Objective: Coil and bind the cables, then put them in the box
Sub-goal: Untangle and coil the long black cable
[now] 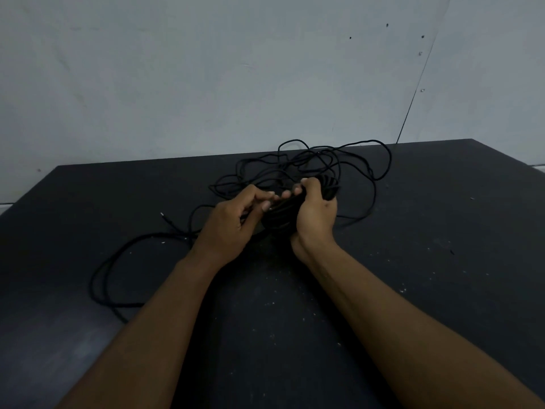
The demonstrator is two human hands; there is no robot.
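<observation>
On a black table [413,261], the right hand [315,214] grips a cable coil [280,215] while the left hand [233,222] pinches its loose strand [320,157].

I have one head view only, looking forward and down from above the bench [413,261], close over both forearms, facing the wall [206,69] at the far edge.

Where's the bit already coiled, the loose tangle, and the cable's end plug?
coiled bundle [280,215]: head view, on the wound turns at its near side.
loose cable [306,156]: head view, on crossing strands in the tangle's middle.
cable tip [162,214]: head view, on its pale end.
</observation>
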